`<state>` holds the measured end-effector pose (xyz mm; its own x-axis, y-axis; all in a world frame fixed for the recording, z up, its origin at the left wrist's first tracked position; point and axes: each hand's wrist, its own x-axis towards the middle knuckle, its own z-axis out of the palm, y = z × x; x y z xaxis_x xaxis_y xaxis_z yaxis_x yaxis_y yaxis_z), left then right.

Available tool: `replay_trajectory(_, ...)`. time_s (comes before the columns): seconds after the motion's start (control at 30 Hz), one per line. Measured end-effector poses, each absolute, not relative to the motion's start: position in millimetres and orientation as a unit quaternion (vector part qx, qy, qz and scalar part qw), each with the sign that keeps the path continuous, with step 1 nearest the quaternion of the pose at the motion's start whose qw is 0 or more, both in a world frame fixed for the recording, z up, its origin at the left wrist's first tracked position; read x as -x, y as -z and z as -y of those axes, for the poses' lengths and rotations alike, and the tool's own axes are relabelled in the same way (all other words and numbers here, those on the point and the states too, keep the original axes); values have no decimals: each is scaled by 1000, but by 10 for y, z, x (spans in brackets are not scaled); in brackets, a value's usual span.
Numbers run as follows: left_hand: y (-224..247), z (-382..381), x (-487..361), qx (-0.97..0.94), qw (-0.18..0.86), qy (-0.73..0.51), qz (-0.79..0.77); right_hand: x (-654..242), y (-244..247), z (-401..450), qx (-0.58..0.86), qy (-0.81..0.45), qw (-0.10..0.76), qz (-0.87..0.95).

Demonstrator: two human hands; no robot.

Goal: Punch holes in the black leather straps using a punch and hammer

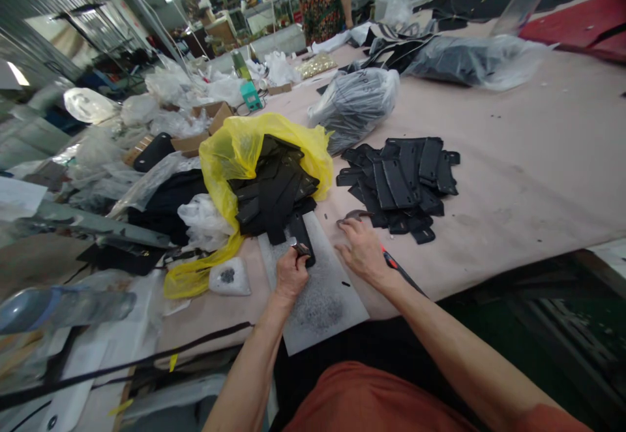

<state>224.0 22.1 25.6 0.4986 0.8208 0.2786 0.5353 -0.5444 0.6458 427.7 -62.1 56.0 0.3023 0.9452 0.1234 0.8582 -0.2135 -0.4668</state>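
Note:
My left hand (292, 274) is closed in a pinch on a small dark tool with a shiny metal end (301, 248); its exact kind is unclear. Beneath it, a black strip (299, 228) lies on a speckled pale board (317, 308). My right hand (360, 252) rests on the table just right of the board, thumb and fingers apart. Its fingertips are at a dark curved object (358, 214), perhaps touching it. A red-and-black tool (395, 264) lies partly behind my right wrist.
A yellow plastic bag (267, 128) spills black pieces (278, 190) onto the board. To the right sits a pile of black pieces (401, 177). Behind are a grey filled plastic bag (359, 102) and a teal box (251, 96). A person (323, 1) stands across the table.

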Motion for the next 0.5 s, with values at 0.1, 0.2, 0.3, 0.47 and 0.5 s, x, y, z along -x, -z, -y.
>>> replay_trajectory(0.1, -231, -217, -2240, -824, 254, -291, -415, -4527, -554, 826, 839, -81, 124, 524)
replay_trajectory(0.2, -221, -212, -2246, -819, 262, -292, -418, -4656, -495, 1008, 852, -128, 80, 501)
replay_trajectory(0.3, -236, -201, -2249, -821, 269, -289, -413, -4651, -475, 1091, 850, -270, 163, 421)
replay_trajectory(0.47, -272, -179, -2248, -819, 265, -302, -409, -4504, -665, 1091, 673, -626, 367, 144)
replay_trajectory(0.5, -274, -177, -2248, -818, 264, -306, -409, -4481, -770, 1077, 661, -634, 381, 124)
